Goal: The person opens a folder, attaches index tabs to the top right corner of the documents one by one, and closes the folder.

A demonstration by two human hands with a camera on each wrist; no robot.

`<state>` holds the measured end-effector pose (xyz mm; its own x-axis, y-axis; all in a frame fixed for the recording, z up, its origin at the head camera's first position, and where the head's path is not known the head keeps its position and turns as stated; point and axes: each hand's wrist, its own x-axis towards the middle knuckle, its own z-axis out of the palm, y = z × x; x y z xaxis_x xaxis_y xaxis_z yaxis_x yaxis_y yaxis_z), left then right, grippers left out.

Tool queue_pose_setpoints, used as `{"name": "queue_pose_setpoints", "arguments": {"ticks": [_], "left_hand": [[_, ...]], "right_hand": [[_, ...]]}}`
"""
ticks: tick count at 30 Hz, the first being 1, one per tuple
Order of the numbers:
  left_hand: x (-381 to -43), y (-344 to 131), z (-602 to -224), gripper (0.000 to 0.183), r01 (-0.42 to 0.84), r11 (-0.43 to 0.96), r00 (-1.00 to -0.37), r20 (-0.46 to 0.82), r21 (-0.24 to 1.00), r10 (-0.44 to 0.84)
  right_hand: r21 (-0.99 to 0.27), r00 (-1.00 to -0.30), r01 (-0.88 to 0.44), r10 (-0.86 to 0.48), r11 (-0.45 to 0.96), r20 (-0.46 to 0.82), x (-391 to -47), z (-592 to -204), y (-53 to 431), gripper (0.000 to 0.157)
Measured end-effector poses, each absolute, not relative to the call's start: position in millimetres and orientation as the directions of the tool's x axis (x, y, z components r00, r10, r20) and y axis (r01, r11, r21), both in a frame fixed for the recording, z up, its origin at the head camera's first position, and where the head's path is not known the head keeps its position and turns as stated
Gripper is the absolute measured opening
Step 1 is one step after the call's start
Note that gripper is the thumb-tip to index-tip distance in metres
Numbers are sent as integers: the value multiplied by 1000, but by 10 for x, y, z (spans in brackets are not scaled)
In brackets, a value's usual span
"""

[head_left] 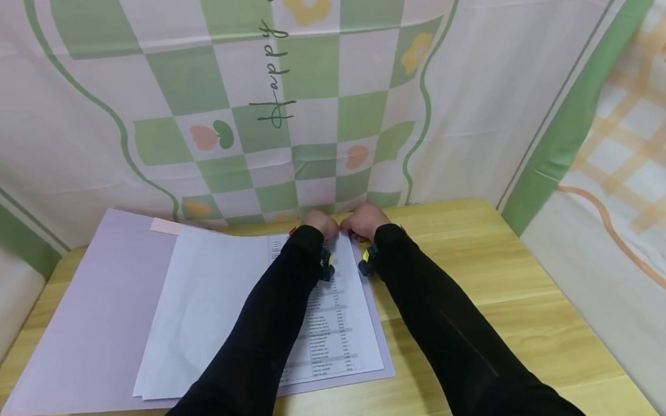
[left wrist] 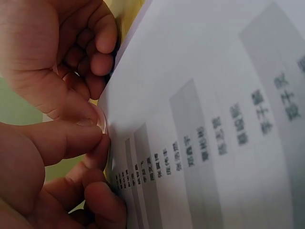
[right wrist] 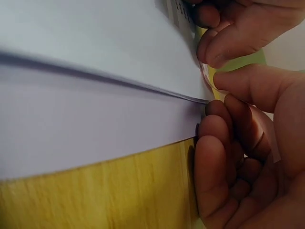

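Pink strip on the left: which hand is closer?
Left: the left hand is right of the pink strip, by the printed page; the right hand is farther right.

Yellow wood-grained bench (head_left: 511, 272), rounded corner at two o'clock: one open, rectangular lilac folder (head_left: 93, 321) lies directly upon it, extending from centre toward nine o'clock.

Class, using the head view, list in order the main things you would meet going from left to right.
Lilac folder flap → blank white sheet → left hand → right hand → orange-checked cloth.
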<state>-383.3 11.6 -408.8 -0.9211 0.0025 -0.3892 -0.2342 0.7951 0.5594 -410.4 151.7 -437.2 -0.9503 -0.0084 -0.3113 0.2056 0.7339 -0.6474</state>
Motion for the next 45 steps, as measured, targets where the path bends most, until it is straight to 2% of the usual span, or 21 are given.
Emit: {"name": "queue_pose_setpoints", "arguments": {"ticks": [6, 10, 14, 20, 27, 31, 37, 45], "left_hand": [[-3904, 45, -4135, 26, -121, 828, -932, -349, 547, 94], [-3960, 9, -4183, 28, -41, 845, -929, -332, 534, 165], [-3956, -7, -4220, 29, -35, 820, -919, -341, 572, 198], [-3912, -5, -4241, 30, -41, 829, -922, -340, 558, 183], [-3840, 20, -4188, 33, 34, 871, -949, -257, 491, 182], [-3845, 30, -4180, 30, 21, 868, -950, -261, 497, 172], [-3886, 60, -4172, 28, 48, 900, -947, -268, 433, 180], [-3960, 147, -4259, 20, -50, 885, -941, -320, 464, 114]], "right_hand": [[-633, -955, 176, -25, 754, -296, -4100, -4344, 1506, 24], [-632, -960, 156, -35, 759, -278, -4098, -4349, 1510, 26], [-628, -964, 139, -39, 766, -261, -4107, -4396, 1514, 23], [-610, -964, 131, -42, 782, -261, -4110, -4450, 1502, 24], [-585, -958, 152, -28, 796, -286, -4083, -4359, 1480, 24], [-608, -944, 217, 5, 764, -331, -4073, -4298, 1471, 24], [-651, -913, 341, 76, 678, -400, -4098, -4349, 1517, 27], [-650, -908, 349, 71, 675, -414, -4129, -4417, 1606, 30]]}}
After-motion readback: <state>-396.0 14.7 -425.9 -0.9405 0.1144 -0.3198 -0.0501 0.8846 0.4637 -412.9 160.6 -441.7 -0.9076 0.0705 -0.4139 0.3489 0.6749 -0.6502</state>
